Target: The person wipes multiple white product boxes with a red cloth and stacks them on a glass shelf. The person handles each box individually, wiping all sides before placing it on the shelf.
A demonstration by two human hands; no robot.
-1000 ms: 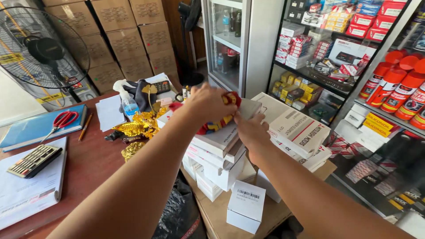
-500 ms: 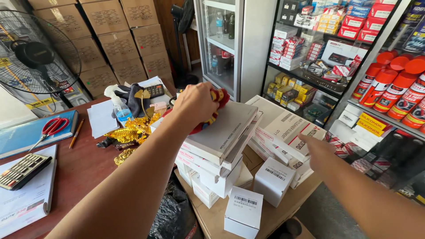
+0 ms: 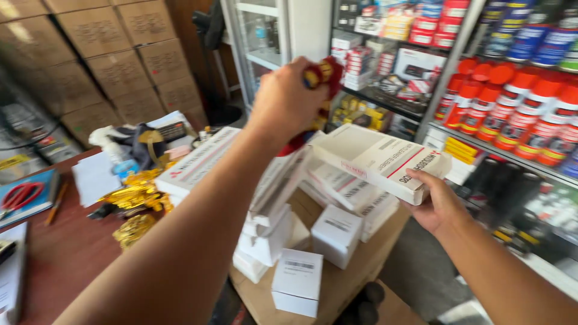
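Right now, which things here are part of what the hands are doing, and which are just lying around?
In hand:
left hand grips a red and yellow object
right hand holds a flat white box
stack of white boxes

Lying about:
spray bottle
gold foil
red scissors
red-capped cans

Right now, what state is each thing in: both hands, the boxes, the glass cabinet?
left hand: raised, closed on the red and yellow tool
red and yellow tool: held up, blurred
right hand: under the flat white box, holding it
flat white box: lifted, tilted, closed
small white boxes: closed, resting on cardboard
glass cabinet: door state unclear
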